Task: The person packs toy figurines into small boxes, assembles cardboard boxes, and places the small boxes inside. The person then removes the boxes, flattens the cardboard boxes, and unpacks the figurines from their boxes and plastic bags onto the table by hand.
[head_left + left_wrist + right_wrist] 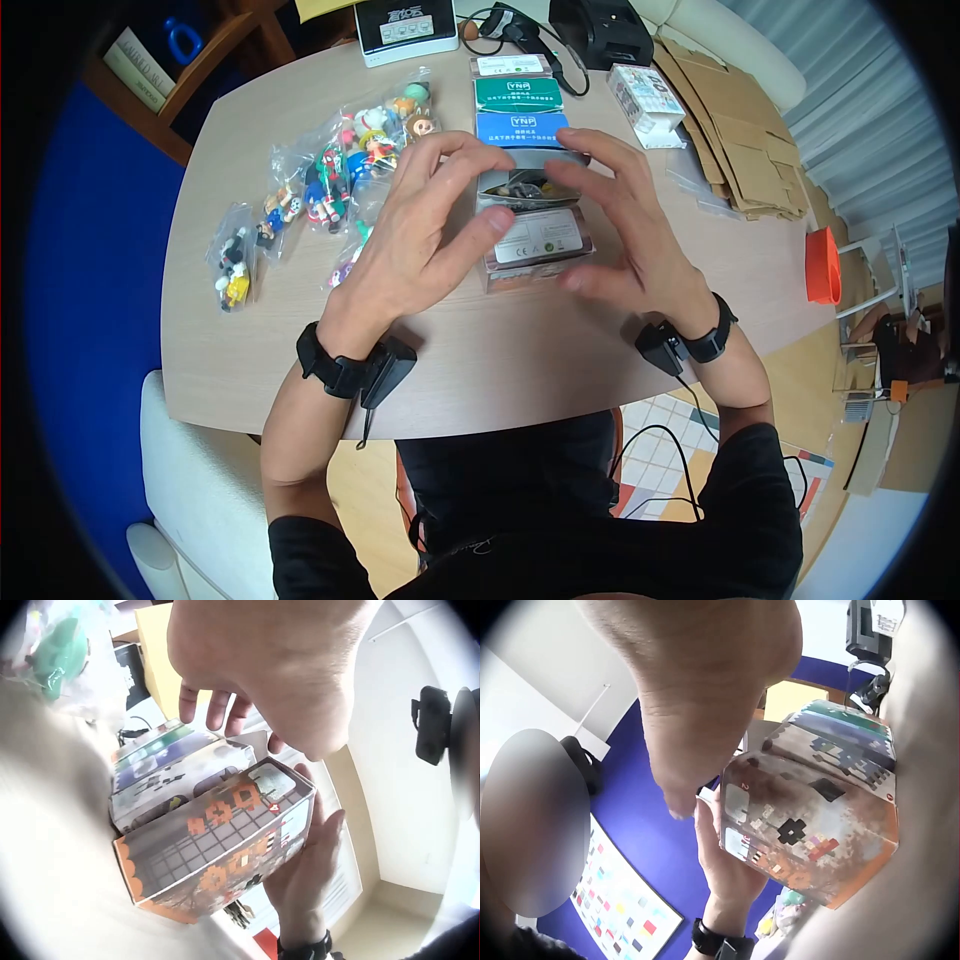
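Small cardboard boxes stand upright in a row on the table, and one near the front, the open box [487,186], has its top flaps raised. Inside it lies a dark item [522,187] with some yellow, its kind unclear. My left hand [425,225] arches over the left side of the row, fingertips right at the raised flap. From the other side my right hand [635,225] spreads its fingers above the same opening, thumb lower down beside the nearest box [540,237]. That nearest box has a patterned front [217,840] and a closed top.
Bagged toy figures [330,190] lie to the left. Behind the row are a white device [407,32], a handheld scanner [515,25] and a black machine [600,32]. A white box [647,105], flattened cardboard [730,130] and an orange bin [822,265] are at the right.
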A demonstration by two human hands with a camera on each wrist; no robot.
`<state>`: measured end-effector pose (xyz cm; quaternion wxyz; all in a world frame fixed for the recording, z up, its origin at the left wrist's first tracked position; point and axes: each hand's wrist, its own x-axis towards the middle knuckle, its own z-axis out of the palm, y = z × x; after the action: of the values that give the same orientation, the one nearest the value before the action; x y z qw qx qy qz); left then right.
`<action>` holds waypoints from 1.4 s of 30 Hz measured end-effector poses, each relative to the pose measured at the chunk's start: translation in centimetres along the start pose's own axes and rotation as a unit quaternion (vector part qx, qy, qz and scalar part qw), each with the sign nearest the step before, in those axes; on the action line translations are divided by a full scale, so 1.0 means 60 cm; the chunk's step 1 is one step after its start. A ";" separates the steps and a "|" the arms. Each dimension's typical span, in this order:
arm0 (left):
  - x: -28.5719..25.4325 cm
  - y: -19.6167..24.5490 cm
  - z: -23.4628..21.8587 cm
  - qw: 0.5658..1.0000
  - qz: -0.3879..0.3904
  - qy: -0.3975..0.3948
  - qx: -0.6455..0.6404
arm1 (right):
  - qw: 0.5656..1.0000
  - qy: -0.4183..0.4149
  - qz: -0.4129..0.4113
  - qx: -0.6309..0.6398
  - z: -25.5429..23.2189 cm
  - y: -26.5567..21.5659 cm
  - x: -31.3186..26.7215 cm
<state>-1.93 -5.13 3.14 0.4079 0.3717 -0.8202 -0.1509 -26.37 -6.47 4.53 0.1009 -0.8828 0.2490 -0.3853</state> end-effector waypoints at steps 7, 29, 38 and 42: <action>0.026 -0.009 -0.013 0.999 -0.024 -0.032 -0.013 | 0.995 0.013 0.065 0.078 0.013 0.041 0.017; 0.031 -0.017 -0.040 0.995 0.047 -0.084 0.021 | 0.991 -0.131 0.001 0.017 -0.026 0.036 0.038; 0.030 -0.007 -0.049 0.993 0.056 -0.087 0.059 | 0.981 -0.167 0.000 -0.103 -0.028 0.003 0.031; 0.028 -0.008 -0.051 0.994 -0.015 -0.105 0.014 | 0.983 -0.161 0.040 -0.079 -0.005 0.012 0.022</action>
<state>0.01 -6.52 5.73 0.3122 0.3721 -0.8546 -0.1834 -26.08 -7.74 5.30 0.0845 -0.9281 0.2939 -0.2125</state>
